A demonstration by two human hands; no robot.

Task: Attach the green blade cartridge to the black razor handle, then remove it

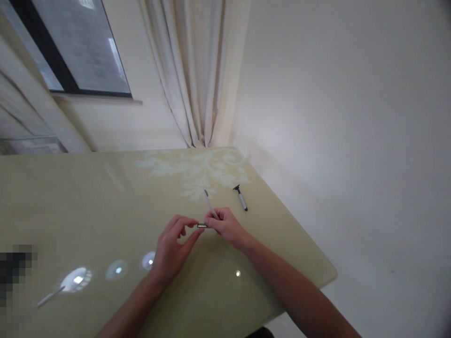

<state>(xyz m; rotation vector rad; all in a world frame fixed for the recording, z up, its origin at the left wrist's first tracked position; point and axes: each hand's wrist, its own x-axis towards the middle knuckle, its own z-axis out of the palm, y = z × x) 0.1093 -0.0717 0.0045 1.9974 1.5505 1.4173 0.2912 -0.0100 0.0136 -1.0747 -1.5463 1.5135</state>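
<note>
At the centre of the frame, a small green strip [201, 226] is pinched at its left end by the left hand [172, 245], while a toothbrush [211, 205] is gripped in the right hand [228, 228]. The strip could be dropped if so slight a hold slackens; the toothbrush could slip if the right fingers are busied with both. Counted: two hands, one strip, one toothbrush, one razor [241, 198] right of centre, one pale stick [50, 297] lower left, one tabletop [88, 202].
</note>
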